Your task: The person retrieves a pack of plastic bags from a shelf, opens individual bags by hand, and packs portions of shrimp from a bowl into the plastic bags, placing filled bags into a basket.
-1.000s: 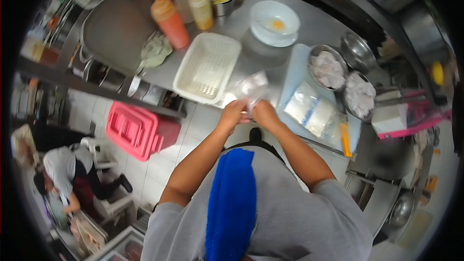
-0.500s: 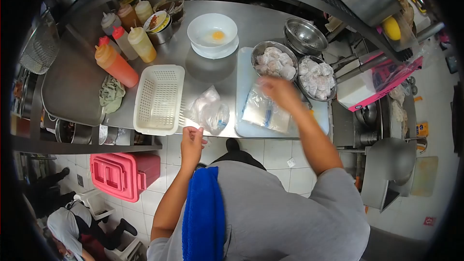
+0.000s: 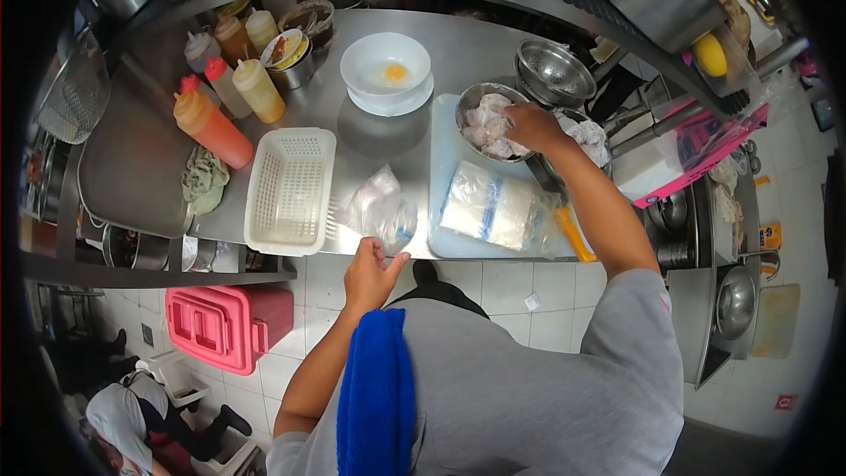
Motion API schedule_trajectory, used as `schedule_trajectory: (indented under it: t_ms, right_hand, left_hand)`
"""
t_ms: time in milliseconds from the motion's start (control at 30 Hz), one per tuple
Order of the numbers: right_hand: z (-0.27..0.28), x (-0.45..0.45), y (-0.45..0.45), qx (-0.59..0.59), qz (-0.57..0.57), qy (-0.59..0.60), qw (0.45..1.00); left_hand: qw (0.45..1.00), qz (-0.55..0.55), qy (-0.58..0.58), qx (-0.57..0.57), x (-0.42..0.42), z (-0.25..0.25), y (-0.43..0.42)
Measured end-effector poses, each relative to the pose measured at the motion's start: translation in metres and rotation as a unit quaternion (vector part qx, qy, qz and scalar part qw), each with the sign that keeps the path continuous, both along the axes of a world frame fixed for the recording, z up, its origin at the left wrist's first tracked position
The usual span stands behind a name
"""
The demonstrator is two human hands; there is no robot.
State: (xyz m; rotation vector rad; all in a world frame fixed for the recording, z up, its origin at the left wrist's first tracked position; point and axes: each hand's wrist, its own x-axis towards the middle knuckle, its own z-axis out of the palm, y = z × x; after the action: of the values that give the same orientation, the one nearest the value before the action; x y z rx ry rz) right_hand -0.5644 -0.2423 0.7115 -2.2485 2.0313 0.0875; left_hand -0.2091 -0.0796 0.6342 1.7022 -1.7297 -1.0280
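Observation:
My right hand (image 3: 530, 127) reaches into a metal bowl of pale, floured-looking pieces (image 3: 486, 128), its fingertips hidden among them. At the counter's front edge, my left hand (image 3: 371, 275) is by a clear plastic bag (image 3: 382, 209), with the thumb apart from curled fingers; whether it pinches the bag's edge is unclear. A second bowl of similar pieces (image 3: 588, 141) sits partly behind my right wrist. On the light blue cutting board (image 3: 448, 245) lie a flat plastic packet (image 3: 493, 204) and a knife with a yellow handle (image 3: 575, 234).
A white perforated basket (image 3: 291, 191) is left of the bag. Farther back are a white bowl with an egg yolk (image 3: 386, 66), sauce bottles (image 3: 211, 129) and a metal colander (image 3: 555, 73). A pink lidded bin (image 3: 218, 326) and a person (image 3: 128, 414) are at lower left.
The clear bag left my hands and lies on the counter. My right hand moved rightward over the packet, then into the bowl. My left hand stays near the bag.

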Motion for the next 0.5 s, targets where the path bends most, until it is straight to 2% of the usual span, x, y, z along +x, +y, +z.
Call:
schedule_trajectory:
  t_ms: [167, 233, 300, 367, 433, 500]
  right_hand:
    - [-0.001, -0.004, -0.008, 0.017, 0.046, -0.002, 0.999]
    - [0.013, -0.010, -0.007, 0.018, 0.031, -0.008, 0.999]
    - [0.033, -0.011, -0.003, 0.019, 0.016, -0.014, 1.000]
    - [0.046, -0.008, 0.005, 0.111, 0.029, 0.022, 0.993]
    - [0.045, -0.008, 0.011, 0.096, 0.010, 0.035, 0.995]
    - [0.047, -0.007, 0.016, 0.083, -0.012, 0.049, 0.995]
  left_hand:
    - [1.000, 0.027, 0.013, -0.002, 0.003, -0.006, 0.001]
    - [0.999, 0.034, 0.005, -0.005, 0.005, -0.003, 0.002]
    - [0.997, 0.044, -0.005, -0.058, 0.008, -0.002, 0.004]
    - [0.995, 0.041, 0.019, -0.085, 0.009, 0.006, 0.002]
    - [0.992, 0.036, 0.043, -0.111, 0.009, 0.016, -0.001]
    - [0.975, -0.026, 0.082, -0.207, 0.003, 0.029, -0.009]
